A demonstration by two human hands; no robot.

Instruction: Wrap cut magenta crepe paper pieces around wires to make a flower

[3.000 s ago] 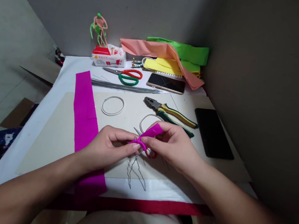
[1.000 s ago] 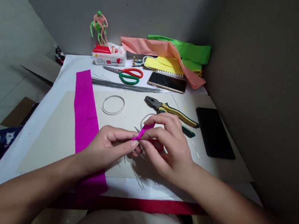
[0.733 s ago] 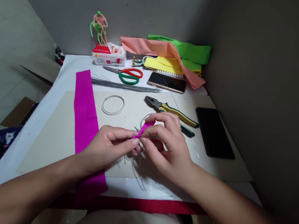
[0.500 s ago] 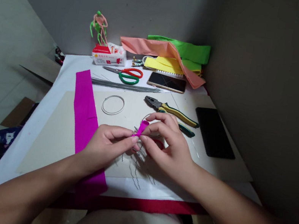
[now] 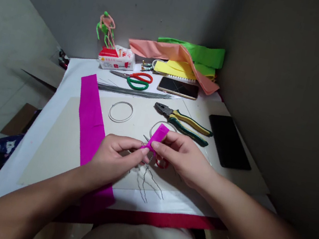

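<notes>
Here we are, right at the pinch: the left hand [image 5: 116, 154] and the right hand [image 5: 182, 157] meet over the work, knuckles nearly touching. The left thumb and forefinger are pressed together on the low end of a short strip of magenta crepe paper [image 5: 157, 137], and the right thumb and fingers close on it from the other side, so both hands are pinching. The strip stands tilted up and away between the two grips. Just under the right fingers peeks a small red loop [image 5: 161, 163], and thin silver wire stems [image 5: 148, 183] splay down from the grip toward the near edge of the board.

Just beyond the grip, a round coil of silver wire [image 5: 161, 126] lies almost under the strip, with a second coil [image 5: 120, 112] further left. Left of the left hand runs a long magenta crepe strip [image 5: 89, 123], passing beneath that forearm. Beyond the right hand sit yellow-and-green handled steel pliers [image 5: 183, 121]. Further up, well away from the grip, lie a straight bundle of thin grey wires [image 5: 133, 92], red-and-green handled scissors [image 5: 132, 78] and a smartphone [image 5: 178, 87].
</notes>
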